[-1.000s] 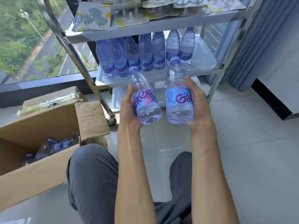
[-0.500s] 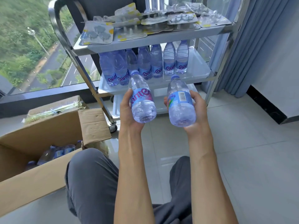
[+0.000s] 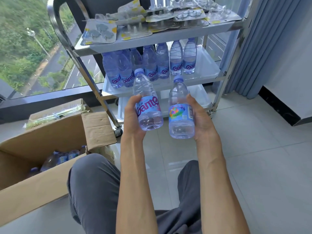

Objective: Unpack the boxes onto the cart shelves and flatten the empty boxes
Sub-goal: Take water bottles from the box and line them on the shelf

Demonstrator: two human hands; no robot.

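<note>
Floor: pale glossy tiles (image 3: 253, 166) lie under you, with a big window (image 3: 25, 48) beyond your left hand and a grey-blue curtain (image 3: 253, 48) beyond your right.
Your left hand: your left hand (image 3: 133, 119) grips a water bottle (image 3: 147, 105) round its label, fingers curled behind it, cap tipped up and slightly left.
Your right hand: your right hand (image 3: 200, 120) grips a second water bottle (image 3: 181, 112) the same way, near upright, its colourful label panel turned toward you. The two bottles sit close side by side, not touching.
Cart: the metal cart (image 3: 224, 78) stands just past both hands.
Middle shelf: a row of standing bottles (image 3: 152, 65) fills it directly beyond your fingertips, with bare shelf toward the right-hand side.
Top shelf: flat blister packs (image 3: 135, 26) are spread across it.
Box: an open cardboard box (image 3: 50, 144) sits to the left of your left forearm, beside your knee, with more bottles (image 3: 57, 159) lying inside.
</note>
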